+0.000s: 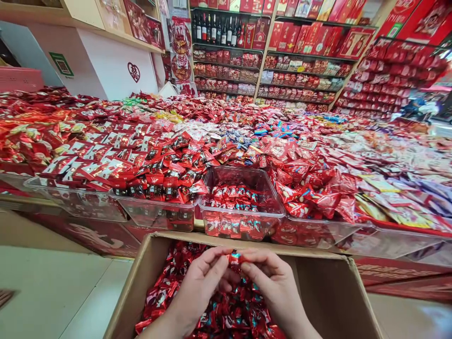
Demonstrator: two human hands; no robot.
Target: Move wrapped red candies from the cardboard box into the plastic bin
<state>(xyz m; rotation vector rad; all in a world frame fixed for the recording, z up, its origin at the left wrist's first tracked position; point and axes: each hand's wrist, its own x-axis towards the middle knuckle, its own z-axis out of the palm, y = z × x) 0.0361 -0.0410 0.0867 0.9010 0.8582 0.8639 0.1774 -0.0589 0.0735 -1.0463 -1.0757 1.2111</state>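
Note:
My left hand (203,280) and my right hand (271,280) meet over an open cardboard box (328,292) full of red wrapped candies (229,315). Both hands pinch one small red wrapped candy (236,257) between their fingertips, just above the pile. Right behind the box stands a clear plastic bin (243,214), partly filled with the same red candies.
A wide display counter holds heaps of red wrapped sweets in clear bins (155,212). Shelves (300,56) at the back carry red gift boxes and dark bottles (215,28). A white counter (106,66) stands at the left. Pale floor (52,287) lies left of the box.

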